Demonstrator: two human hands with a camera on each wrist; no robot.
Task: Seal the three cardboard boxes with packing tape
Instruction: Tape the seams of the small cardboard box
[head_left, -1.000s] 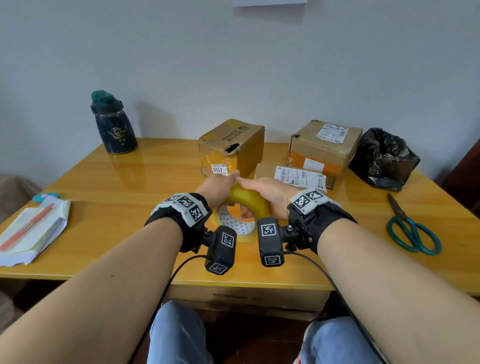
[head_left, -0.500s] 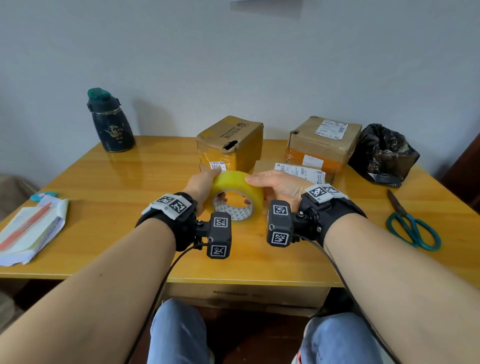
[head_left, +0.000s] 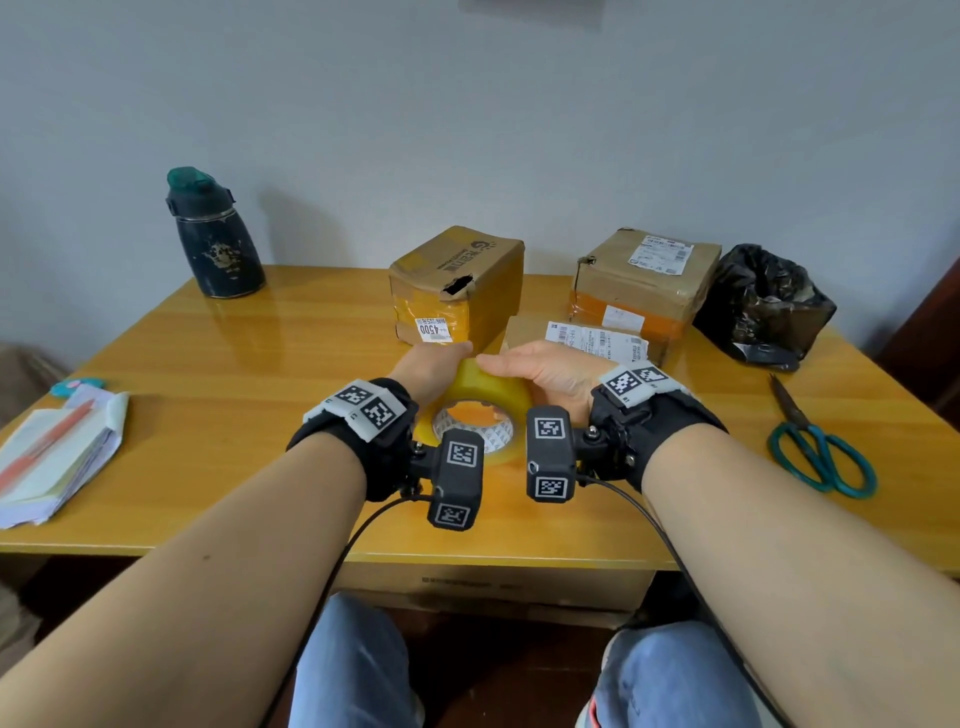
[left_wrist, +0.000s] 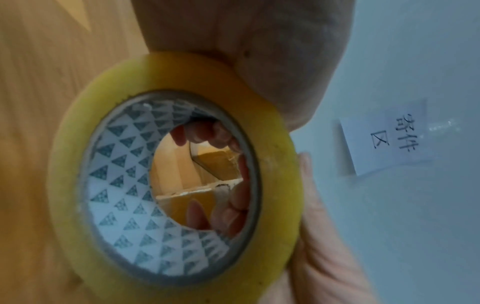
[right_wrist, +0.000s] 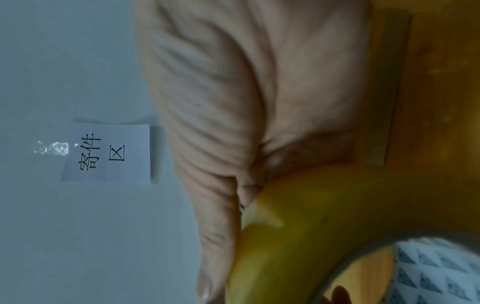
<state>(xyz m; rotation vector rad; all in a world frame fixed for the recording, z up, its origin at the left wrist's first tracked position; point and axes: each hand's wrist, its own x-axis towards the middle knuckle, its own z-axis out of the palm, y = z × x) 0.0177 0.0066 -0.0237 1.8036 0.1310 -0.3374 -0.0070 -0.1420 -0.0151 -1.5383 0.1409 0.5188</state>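
Pale grey wall stood behind a glossy yellow-wood tabletop, and just above its middle the roll of packing tape was held on edge between both hands. The left hand gripped the roll's left side, its fingers curled over the far rim; through the core, fingertips showed at the back. The right hand clasped the top and right side, thumb lying along the yellow outer wrap.

By the look of it the roll would handle as a stiff, light ring, its outer face slick and its cardboard core firm, so the rim and core seemed the safest places to grip. The loose end was not plain to see; it probably had to be felt for on the outer face.

Just beyond the hands sat three cardboard boxes: a left box with a torn top edge, a right box bearing a shipping label, and a flat box low between them. None looked freshly sealed. Further out lay green-handled scissors at the right, a black plastic bag beyond them, a dark bottle at the far left, and papers with a pen at the left edge.
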